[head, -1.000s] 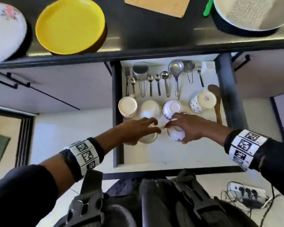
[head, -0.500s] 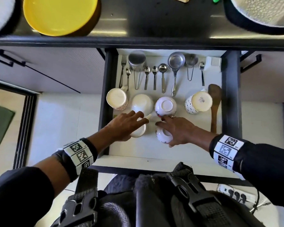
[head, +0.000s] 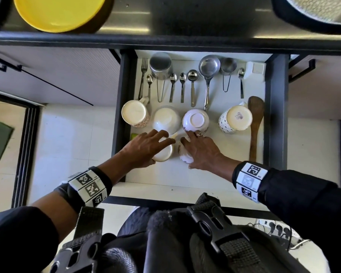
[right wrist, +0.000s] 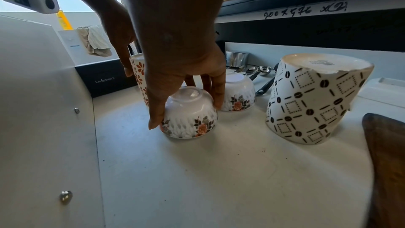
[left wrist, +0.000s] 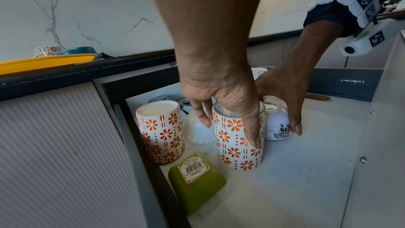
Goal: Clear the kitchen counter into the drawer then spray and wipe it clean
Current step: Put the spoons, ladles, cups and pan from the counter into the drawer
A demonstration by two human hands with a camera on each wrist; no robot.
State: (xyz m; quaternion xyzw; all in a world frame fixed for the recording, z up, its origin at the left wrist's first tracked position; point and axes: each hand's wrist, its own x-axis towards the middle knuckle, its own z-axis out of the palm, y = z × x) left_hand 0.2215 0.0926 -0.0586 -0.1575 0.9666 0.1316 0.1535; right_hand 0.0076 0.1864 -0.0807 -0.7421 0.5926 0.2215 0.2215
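The drawer (head: 205, 178) stands pulled out below the counter (head: 185, 16). My left hand (left wrist: 231, 134) grips an upturned mug with orange flowers (left wrist: 238, 155) from above, thumb down one side. The mug stands on the drawer floor. Just right of it, my right hand (right wrist: 186, 110) holds a small upturned floral cup (right wrist: 192, 124), thumb on one side and fingers on the other. In the head view the two hands (head: 152, 146) (head: 199, 150) nearly touch at the fingertips and cover most of both cups.
Behind stand a second orange mug (left wrist: 160, 131), a white bowl (left wrist: 198, 131), a second floral cup (right wrist: 237, 93) and a tilted black-patterned mug (right wrist: 311, 100). A green bowl (left wrist: 197, 179) lies left, a wooden spatula (head: 255, 125) right, cutlery (head: 182, 85) at the back. A yellow plate (head: 59, 12) sits on the counter.
Both hands keep their hold on the two cups at about the same spot in the drawer. The head view has tilted down, so less of the counter shows.
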